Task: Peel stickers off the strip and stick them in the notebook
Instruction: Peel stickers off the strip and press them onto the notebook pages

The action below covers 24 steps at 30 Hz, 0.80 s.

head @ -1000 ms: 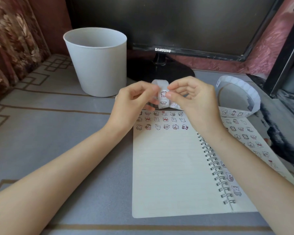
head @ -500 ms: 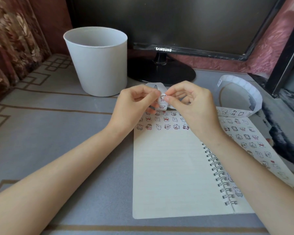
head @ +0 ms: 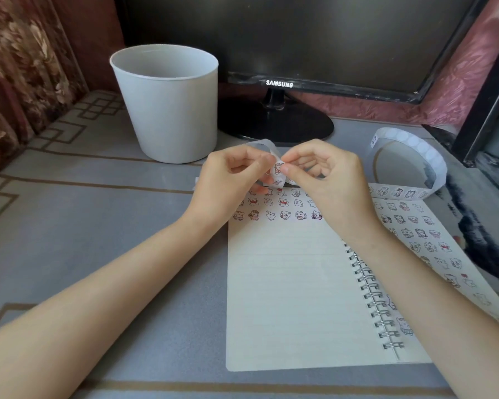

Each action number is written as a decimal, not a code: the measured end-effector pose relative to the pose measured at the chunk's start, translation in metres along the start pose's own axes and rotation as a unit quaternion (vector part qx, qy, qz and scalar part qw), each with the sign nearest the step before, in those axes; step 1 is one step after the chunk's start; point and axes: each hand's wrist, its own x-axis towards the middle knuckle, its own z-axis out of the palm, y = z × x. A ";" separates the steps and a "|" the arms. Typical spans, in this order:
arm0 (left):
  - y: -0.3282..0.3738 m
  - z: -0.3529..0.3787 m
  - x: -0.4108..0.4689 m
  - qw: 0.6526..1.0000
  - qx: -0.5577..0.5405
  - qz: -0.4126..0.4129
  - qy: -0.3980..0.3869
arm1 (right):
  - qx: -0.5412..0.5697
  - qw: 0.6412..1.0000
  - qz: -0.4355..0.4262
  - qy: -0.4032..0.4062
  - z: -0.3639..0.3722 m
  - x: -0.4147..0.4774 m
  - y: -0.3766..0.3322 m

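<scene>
Pinching a white paper sticker strip (head: 278, 176) between left hand (head: 231, 177) and right hand (head: 329, 177), both curled tight onto it, possibly at one sticker's edge. Held just above a white lined spiral notebook (head: 285, 283) lying open on the grey surface (head: 98, 226), sticker rows (head: 283, 216) directly under the hands.

The notebook (head: 285, 283) page is matt, cream-white lined paper, bound with shiny metal wire coils (head: 372, 295). The sticker strip (head: 409, 142) looks like thin, smooth, slightly waxy backing paper. The bin (head: 167, 110) is matt white plastic with a smooth wall. The monitor base (head: 277, 122) is glossy black plastic, and the screen (head: 300, 33) is dark with a dull sheen. The table cover (head: 84, 226) is smooth and grey with printed brown lines. The curtain (head: 20, 67) is patterned brown cloth.
</scene>
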 end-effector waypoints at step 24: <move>0.000 -0.002 0.002 0.993 -0.061 -0.096 0.009 | -0.054 0.998 -0.001 -0.045 -0.004 -0.006 -0.023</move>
